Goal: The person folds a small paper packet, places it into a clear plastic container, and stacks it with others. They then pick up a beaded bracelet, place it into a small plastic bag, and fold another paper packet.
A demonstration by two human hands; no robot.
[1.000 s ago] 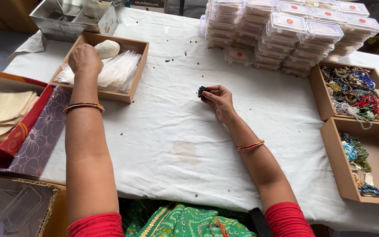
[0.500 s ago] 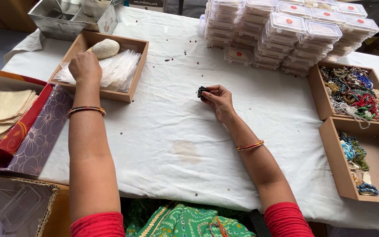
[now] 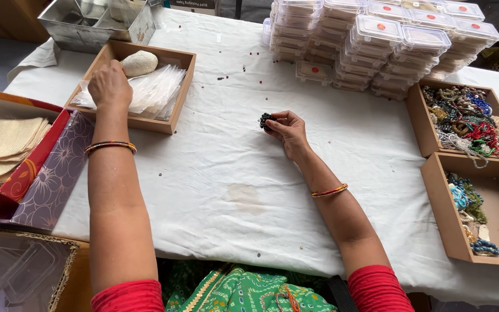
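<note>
Pinching one dark bead cluster, right hand, seemingly.

Black bead cluster; white tablecloth; brown tray.

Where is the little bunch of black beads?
In the head view, the black beads sit mid-table, pinched in the right hand on the white cloth.

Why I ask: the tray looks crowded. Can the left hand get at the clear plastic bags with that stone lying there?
Probably yes. The left hand is already on the clear bags in the wooden tray; the stone sits behind them, not blocking.
</note>
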